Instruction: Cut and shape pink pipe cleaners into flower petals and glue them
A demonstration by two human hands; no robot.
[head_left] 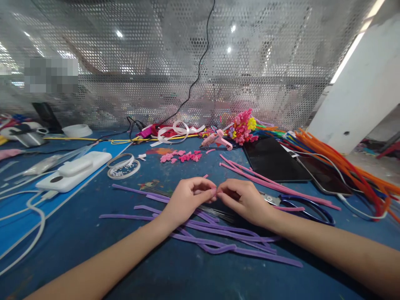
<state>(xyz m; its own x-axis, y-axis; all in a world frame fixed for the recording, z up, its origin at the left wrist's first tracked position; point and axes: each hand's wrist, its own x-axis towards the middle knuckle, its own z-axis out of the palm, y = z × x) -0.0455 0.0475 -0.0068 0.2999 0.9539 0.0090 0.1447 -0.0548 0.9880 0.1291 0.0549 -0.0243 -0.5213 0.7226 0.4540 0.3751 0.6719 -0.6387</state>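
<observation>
My left hand (192,198) and my right hand (243,200) meet at the fingertips above the table, both closed in a pinch. What they hold between them is too small and hidden to make out. A short pink tip (205,176) shows just behind my left hand; whether it is held, I cannot tell. Under my wrists lie several purple pipe cleaners (265,253), with thin wires (220,213) among them. Scissors with blue handles (308,208) rest by my right hand, partly covered by it. Pink pipe cleaners (275,183) stretch beyond that hand.
Small pink pieces (181,156), a pink glue gun (217,139) and a pipe-cleaner flower bunch (245,127) stand farther back. To the left are a ribbon roll (124,167) and a white power bank (73,171). A black tablet (276,160), a phone (323,175) and orange pipe cleaners (343,158) lie right.
</observation>
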